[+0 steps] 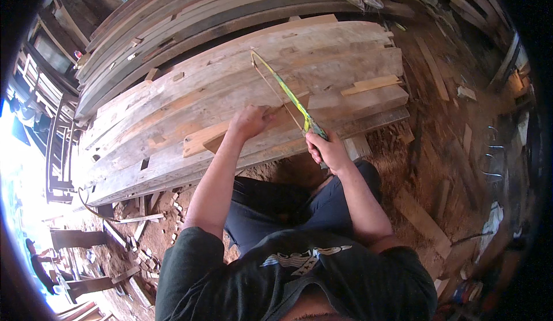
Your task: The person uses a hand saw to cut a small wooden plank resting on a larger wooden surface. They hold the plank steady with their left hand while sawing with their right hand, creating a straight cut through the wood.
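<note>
My right hand (328, 150) is wrapped round the handle of a yellow-green bow saw (296, 103). The saw's frame points away to the upper left over the stacked planks (219, 82), and its thin blade runs along the left side. Just left of the blade, my left hand (251, 122) is closed on a short light-brown board (199, 139) lying across the near planks. The board reaches to the saw blade, where its far end shows beside the frame. How deep the blade sits in the wood, I cannot tell. The left fingertips are partly hidden.
Long timbers (190, 24) are piled behind the planks. A loose wood strip (371, 85) rests on the stack's right end. Offcuts (141, 263) litter the floor at lower left; boards (423, 223) lie in sawdust at right. A metal frame (59, 154) stands at far left.
</note>
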`<act>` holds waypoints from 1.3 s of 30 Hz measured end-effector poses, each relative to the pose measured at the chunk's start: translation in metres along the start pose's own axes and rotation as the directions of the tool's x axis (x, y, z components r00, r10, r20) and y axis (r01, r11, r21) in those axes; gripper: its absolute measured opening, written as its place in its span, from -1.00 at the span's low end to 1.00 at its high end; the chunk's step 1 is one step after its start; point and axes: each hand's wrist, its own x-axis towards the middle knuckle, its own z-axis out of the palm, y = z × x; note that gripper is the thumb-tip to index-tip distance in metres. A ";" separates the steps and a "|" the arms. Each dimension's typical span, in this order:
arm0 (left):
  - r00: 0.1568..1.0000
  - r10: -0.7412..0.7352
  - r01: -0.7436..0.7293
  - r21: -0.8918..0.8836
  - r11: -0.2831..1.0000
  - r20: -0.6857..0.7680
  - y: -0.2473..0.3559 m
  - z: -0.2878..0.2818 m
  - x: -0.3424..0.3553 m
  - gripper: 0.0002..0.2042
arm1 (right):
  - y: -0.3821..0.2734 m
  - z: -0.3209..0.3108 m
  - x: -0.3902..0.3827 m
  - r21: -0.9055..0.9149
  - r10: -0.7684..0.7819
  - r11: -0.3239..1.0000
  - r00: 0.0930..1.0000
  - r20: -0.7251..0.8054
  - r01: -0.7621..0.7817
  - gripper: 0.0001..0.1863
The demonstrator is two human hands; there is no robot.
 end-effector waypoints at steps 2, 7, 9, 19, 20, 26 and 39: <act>0.995 -0.049 0.048 0.004 0.999 0.088 -0.002 -0.002 0.006 -0.51 | -0.003 0.001 0.001 -0.026 0.020 0.999 1.000 0.013 -0.020 -0.72; 0.992 -0.101 0.098 0.040 0.994 0.076 -0.003 -0.004 0.012 -0.47 | 0.003 0.003 0.004 -0.103 0.000 0.995 1.000 0.004 0.000 -0.65; 0.990 -0.122 0.118 0.053 0.992 0.065 -0.001 -0.004 0.009 -0.45 | 0.007 0.001 0.002 -0.147 -0.013 0.989 1.000 0.007 0.014 -0.62; 0.982 -0.186 0.184 0.077 0.980 0.020 0.025 -0.005 -0.009 -0.42 | 0.015 -0.003 -0.011 -0.417 -0.145 0.900 0.989 -0.006 0.130 -0.55; 0.977 -0.213 0.211 0.072 0.975 0.020 0.028 -0.006 -0.010 -0.42 | 0.013 -0.004 -0.013 -0.470 -0.176 0.868 0.984 0.007 0.159 -0.54; 0.962 -0.272 0.269 0.137 0.954 0.010 0.042 -0.005 -0.013 -0.47 | 0.005 -0.009 -0.017 -0.502 -0.184 0.847 0.983 0.031 0.174 -0.52; 0.973 -0.229 0.229 0.081 0.970 -0.011 0.031 0.000 -0.014 -0.50 | 0.010 -0.013 -0.019 -0.539 -0.116 0.833 0.992 0.050 0.124 -0.52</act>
